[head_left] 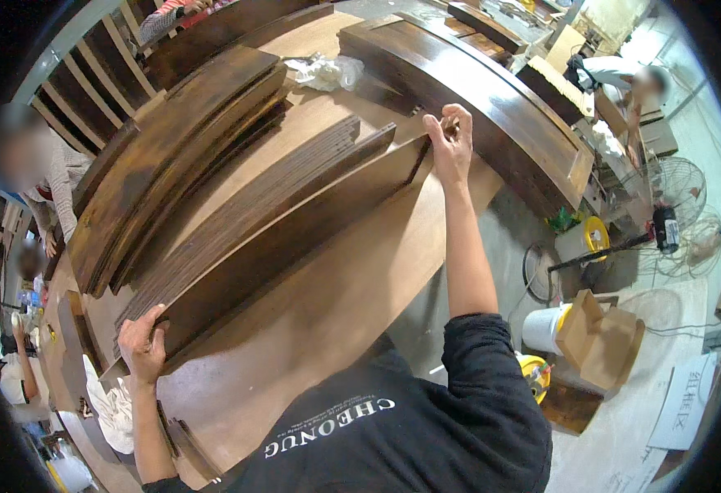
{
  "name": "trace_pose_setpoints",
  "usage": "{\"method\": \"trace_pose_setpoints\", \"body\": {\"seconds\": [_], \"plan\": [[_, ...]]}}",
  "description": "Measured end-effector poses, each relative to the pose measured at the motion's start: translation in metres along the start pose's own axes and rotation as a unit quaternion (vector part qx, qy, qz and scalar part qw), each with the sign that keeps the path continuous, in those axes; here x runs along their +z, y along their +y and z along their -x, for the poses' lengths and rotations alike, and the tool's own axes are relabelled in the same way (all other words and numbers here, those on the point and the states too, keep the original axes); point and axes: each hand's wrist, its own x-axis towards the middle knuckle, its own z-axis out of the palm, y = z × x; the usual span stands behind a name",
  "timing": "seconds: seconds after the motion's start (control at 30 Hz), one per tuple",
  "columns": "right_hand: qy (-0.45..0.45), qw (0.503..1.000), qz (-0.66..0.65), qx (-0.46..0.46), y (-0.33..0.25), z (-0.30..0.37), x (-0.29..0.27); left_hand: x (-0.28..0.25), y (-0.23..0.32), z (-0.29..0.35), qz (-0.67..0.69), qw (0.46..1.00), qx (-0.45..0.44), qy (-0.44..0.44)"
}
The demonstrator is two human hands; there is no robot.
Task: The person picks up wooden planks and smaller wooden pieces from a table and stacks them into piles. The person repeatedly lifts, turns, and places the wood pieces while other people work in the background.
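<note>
A long dark brown wooden board [295, 238] stands tilted on edge across the worktable, held at both ends. My left hand [143, 343] is closed on its near left end, thumb on the side facing me. At the far right end my right hand [452, 144] grips the corner, the fingers partly hidden behind it. Just behind the board lies a row of similar thin boards [249, 201], packed side by side. Farther left on the same table rests a stack of wide dark panels [184, 123].
The light brown worktable [360, 308] carries crumpled clear plastic [325, 72] at the back and a white cloth [112, 411] at the left. A large framed panel [476, 82] lies beyond. Right: fan [677, 193], bucket [545, 329], cardboard box [599, 341]. Other people work around.
</note>
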Motion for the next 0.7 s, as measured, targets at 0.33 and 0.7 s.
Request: {"method": "trace_pose_setpoints", "body": {"seconds": [0.33, 0.7], "plan": [[-0.027, 0.991, -0.089, 0.093, 0.022, -0.038, -0.009, 0.038, 0.016, -0.041, -0.060, 0.998, 0.024, 0.021], [-0.041, 0.993, -0.036, 0.107, 0.049, -0.065, -0.020, 0.038, -0.069, 0.130, 0.055, 0.847, -0.320, 0.421]]}}
